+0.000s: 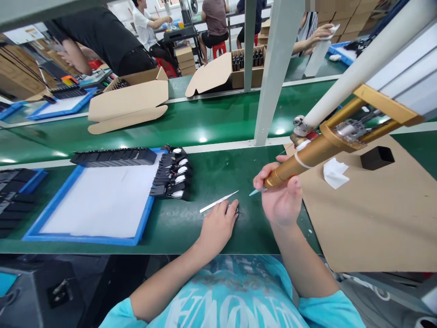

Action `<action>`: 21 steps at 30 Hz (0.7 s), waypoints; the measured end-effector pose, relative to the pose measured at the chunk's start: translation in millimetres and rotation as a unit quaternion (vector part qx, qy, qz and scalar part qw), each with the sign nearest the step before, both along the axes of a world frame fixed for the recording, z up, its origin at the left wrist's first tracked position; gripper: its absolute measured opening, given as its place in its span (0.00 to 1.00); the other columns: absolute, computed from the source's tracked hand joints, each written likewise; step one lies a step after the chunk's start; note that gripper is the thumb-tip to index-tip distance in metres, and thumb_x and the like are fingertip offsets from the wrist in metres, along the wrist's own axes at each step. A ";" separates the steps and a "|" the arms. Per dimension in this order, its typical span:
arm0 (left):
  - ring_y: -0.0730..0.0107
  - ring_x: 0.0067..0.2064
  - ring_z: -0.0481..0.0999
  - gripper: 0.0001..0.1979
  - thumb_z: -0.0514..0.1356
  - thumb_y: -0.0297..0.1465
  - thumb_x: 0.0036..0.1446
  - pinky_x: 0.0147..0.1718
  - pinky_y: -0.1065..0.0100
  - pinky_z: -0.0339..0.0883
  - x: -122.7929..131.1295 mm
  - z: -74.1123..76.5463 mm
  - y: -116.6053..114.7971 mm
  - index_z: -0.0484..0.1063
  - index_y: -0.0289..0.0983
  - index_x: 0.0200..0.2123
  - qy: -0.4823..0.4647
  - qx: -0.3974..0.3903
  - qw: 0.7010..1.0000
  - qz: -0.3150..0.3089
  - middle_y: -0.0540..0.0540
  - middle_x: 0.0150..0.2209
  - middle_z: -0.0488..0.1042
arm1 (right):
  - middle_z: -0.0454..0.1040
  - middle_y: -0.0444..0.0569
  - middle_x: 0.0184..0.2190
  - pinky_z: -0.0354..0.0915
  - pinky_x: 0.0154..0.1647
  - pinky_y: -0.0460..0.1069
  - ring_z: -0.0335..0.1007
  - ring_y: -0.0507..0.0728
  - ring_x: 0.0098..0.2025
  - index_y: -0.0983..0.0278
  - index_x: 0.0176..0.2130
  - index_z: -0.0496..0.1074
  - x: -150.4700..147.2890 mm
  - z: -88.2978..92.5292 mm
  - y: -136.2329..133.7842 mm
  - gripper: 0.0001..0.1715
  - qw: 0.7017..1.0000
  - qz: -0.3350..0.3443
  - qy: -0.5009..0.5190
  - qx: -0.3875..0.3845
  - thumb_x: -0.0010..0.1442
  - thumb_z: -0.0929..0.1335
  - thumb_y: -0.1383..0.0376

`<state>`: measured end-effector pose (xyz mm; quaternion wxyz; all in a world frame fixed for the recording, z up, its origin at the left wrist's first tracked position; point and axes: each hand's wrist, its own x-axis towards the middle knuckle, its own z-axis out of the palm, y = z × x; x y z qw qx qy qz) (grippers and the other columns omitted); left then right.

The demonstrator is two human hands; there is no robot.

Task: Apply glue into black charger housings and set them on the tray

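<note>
A gold-coloured dispensing gun [293, 166] slants down from the upper right, with a pale blue pointed nozzle [255, 192] at its lower end. Around its front end is my right hand [282, 200], palm turned up, fingers curled behind the barrel and thumb along its side. My left hand [218, 225] lies low on the green bench with its fingers bent together. A small part with a shiny ring-like edge [236, 210] peeks out at those fingertips, mostly hidden. Just beyond the knuckles, white tweezers [215, 203] point to the right.
To the left, a blue tray [138, 232] lined with white carries a row of black housings [116, 157]. Black parts with white pieces [174, 175] line its right edge. Cardboard [375, 218] on the right bears crumpled tissue [335, 173] and a black box [377, 157]. A post [271, 77] rises behind.
</note>
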<state>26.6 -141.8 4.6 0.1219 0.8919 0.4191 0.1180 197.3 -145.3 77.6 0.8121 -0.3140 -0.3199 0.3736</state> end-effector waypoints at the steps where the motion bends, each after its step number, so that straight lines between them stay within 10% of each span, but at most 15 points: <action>1: 0.54 0.45 0.76 0.16 0.55 0.30 0.63 0.41 0.57 0.70 -2.7 2.0 3.0 0.68 0.40 0.54 -0.042 -0.053 0.998 0.009 0.40 0.45 0.75 | 0.69 0.42 0.30 0.63 0.29 0.50 0.66 0.52 0.26 0.55 0.46 0.68 0.3 -0.3 0.2 0.20 1.000 0.002 0.003 0.003 0.60 0.64 0.47; 3: 0.58 0.44 0.76 0.16 0.54 0.35 0.64 0.41 0.59 0.71 -9.8 7.2 10.3 0.66 0.42 0.54 -0.176 -0.202 0.962 0.052 0.43 0.43 0.74 | 0.70 0.42 0.30 0.62 0.29 0.50 0.66 0.52 0.26 0.55 0.46 0.68 1.0 -1.1 0.8 0.20 1.000 0.001 0.007 0.007 0.60 0.64 0.47; 8: 0.69 0.29 0.74 0.31 0.54 0.50 0.61 0.24 0.69 0.68 -29.2 24.5 23.6 0.56 0.43 0.62 -0.492 -0.533 0.676 0.134 0.46 0.36 0.72 | 0.70 0.43 0.30 0.62 0.29 0.50 0.66 0.53 0.26 0.57 0.45 0.69 3.6 -3.3 2.3 0.22 1.000 -0.013 0.006 0.002 0.59 0.65 0.46; 10: 0.71 0.26 0.71 0.33 0.55 0.51 0.58 0.19 0.72 0.63 -36.2 32.5 24.4 0.56 0.43 0.62 -0.533 -0.556 0.624 0.131 0.46 0.35 0.71 | 0.70 0.44 0.30 0.62 0.29 0.50 0.66 0.53 0.26 0.58 0.45 0.69 4.9 -3.3 2.2 0.22 1.000 -0.016 0.016 0.004 0.58 0.66 0.47; 15: 0.76 0.20 0.62 0.33 0.51 0.51 0.59 0.14 0.73 0.52 -68.5 52.6 32.1 0.56 0.44 0.63 -0.575 -0.482 0.642 0.160 0.46 0.34 0.69 | 0.70 0.46 0.28 0.61 0.27 0.51 0.64 0.54 0.29 0.58 0.40 0.75 8.1 2.4 1.1 0.22 0.997 -0.026 0.062 -0.025 0.50 0.71 0.47; 21: 0.67 0.31 0.72 0.34 0.53 0.44 0.57 0.25 0.67 0.65 -152.5 61.9 96.8 0.50 0.43 0.64 -0.546 -0.169 0.778 0.260 0.42 0.44 0.71 | 0.70 0.49 0.26 0.57 0.25 0.57 0.63 0.57 0.30 0.53 0.34 0.75 8.2 7.9 0.5 0.16 0.990 -0.044 0.124 -0.054 0.43 0.75 0.53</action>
